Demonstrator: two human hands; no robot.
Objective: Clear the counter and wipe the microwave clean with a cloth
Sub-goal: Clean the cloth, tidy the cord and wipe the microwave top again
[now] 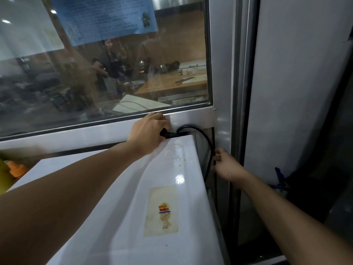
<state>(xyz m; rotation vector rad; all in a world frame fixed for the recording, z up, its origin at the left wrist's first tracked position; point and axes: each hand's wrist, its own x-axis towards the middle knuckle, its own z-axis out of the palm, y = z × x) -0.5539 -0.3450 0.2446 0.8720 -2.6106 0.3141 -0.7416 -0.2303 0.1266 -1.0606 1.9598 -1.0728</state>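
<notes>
I look down on the white top of the microwave (133,188), which carries a stained yellowish sticker (162,211) and a few brown drips near its back right corner. My left hand (148,132) reaches over the back edge and grips the black plug (166,133) of the power cord. The black cord (207,146) loops right and drops down the microwave's right side. My right hand (227,167) is in the gap beside the microwave, fingers touching the cord. No cloth is in view.
A glass window (107,64) with a metal frame (191,117) stands right behind the microwave; a blue notice (103,16) is stuck on it. A grey pillar (296,92) rises at right. An orange and yellow object (13,171) sits at far left.
</notes>
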